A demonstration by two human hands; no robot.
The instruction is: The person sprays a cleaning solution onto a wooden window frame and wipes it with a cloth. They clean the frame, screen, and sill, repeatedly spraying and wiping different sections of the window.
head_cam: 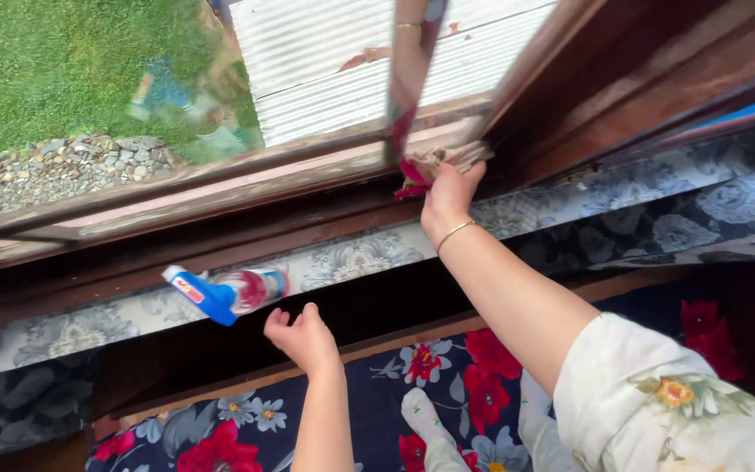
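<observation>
While the right hand (449, 194) reaches far up to the window frame (220, 188), its fingers are closed on a crumpled cloth (430, 166), red and beige, and press it into the corner where the open pane (412, 70) meets the frame; the cloth is bunched so that it fills this narrow place. A thin bangle (453, 232) sits on the wrist. The left hand (303, 336) is lower and nearer, its fingers open and holding nothing, just beside a spray bottle (229, 293). This bottle lies on its side on the sill (369, 253), which has a grey flower cover, with its blue head to the left, so it stays close to the free hand. Near the person is a dark flower fabric (447, 367). Outside, far left, are grass (54, 61) and stones (63, 166).
</observation>
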